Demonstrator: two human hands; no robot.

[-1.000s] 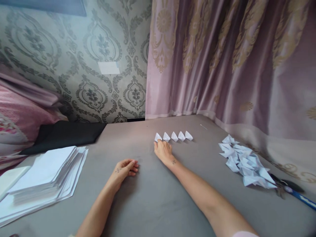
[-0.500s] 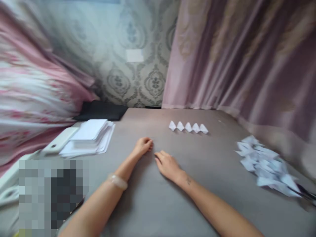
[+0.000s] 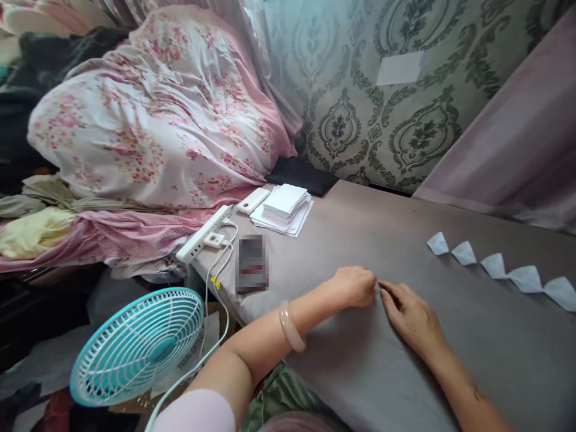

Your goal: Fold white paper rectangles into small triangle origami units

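My left hand (image 3: 357, 287), a pale bangle on its wrist, is closed in a fist low over the grey table covering (image 3: 360, 234). My right hand (image 3: 407, 309) faces it, fingers curled together with the thumb against them. The fingertips of both hands nearly meet; whatever may lie between them is hidden or too small to make out. Beyond my right hand, several folded white paper pieces (image 3: 494, 266) stand in a slanting row. A stack of white paper sheets (image 3: 285, 201) lies on the far left part of the table.
Left of my arm lies a blurred-out phone-like object (image 3: 252, 264). A white power strip (image 3: 204, 234) with plugged cables sits at the table's left edge, near a white device (image 3: 252, 201). Below stands a turquoise fan (image 3: 139, 348). Floral bedding (image 3: 180, 120) rises behind.
The view has swung left and down, bringing the fan and power strip into sight and taking the right-hand paper pile out. My hands have come closer together.
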